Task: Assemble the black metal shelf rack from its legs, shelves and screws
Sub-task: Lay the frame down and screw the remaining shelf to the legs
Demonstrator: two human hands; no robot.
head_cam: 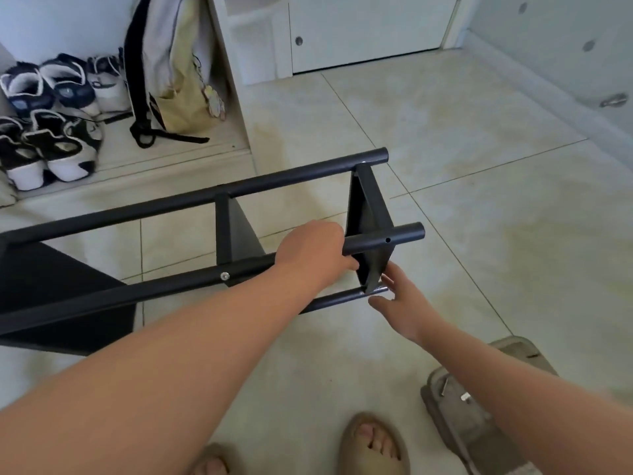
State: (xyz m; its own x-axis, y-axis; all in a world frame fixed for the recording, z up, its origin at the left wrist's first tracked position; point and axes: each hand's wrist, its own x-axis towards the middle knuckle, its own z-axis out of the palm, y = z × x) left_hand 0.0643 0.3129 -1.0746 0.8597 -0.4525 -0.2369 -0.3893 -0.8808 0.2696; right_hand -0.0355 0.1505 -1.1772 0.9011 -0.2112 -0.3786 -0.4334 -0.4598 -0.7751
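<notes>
Left hand grips the near leg; right hand, fingers straight, touches the end shelf at its five-o'clock corner. Unscrewed, it could slip free.

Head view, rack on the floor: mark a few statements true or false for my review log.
1. The left hand grips a leg of the rack. True.
2. The rack stands upright. False: it lies on its side on the floor.
3. Shoes sit at the far left. True.
4. The right hand holds a screwdriver. False: no tool shows in it; its fingers touch the lower corner of the end shelf.
</notes>
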